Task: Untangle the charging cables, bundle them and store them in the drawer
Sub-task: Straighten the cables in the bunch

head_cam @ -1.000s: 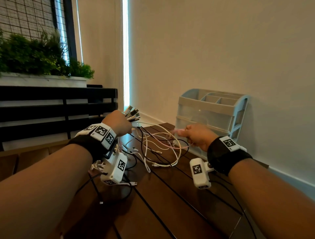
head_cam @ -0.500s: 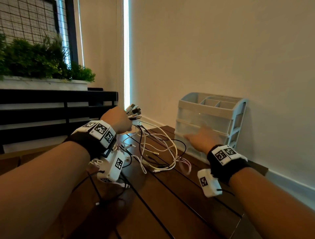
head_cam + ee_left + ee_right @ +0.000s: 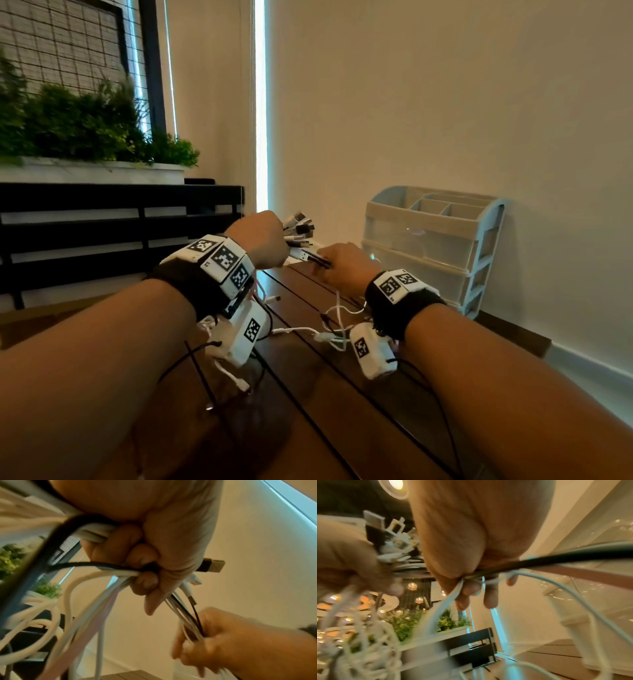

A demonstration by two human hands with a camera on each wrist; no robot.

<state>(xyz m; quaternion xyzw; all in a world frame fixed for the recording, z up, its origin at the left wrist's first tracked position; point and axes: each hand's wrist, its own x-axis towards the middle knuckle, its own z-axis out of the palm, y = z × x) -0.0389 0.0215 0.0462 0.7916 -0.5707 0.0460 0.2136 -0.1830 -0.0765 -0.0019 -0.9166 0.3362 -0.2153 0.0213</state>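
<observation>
My left hand (image 3: pixel 265 240) (image 3: pixel 150 555) grips a bunch of white and black charging cables (image 3: pixel 109 582) in a fist, raised above the wooden table (image 3: pixel 308 394). Their USB plugs (image 3: pixel 301 228) (image 3: pixel 212 565) fan out past the knuckles. Close to its right, my right hand (image 3: pixel 342 269) (image 3: pixel 471 585) holds the same cables (image 3: pixel 530 561) a short way along, fingers curled round several strands. Loose lengths (image 3: pixel 332 325) hang down onto the table between my wrists. The pale blue drawer unit (image 3: pixel 435 246) stands against the wall at the right, drawers closed.
A black slatted bench (image 3: pixel 120 222) with a white planter of green plants (image 3: pixel 85 137) stands at the left. The beige wall (image 3: pixel 445 102) runs behind the table and the drawer unit. Thin black cables (image 3: pixel 342 428) cross the table near me.
My right hand let go of the pink and white strands near the drawer unit, swung left and took hold of the cables right beside my left fist. The left hand has risen slightly.
</observation>
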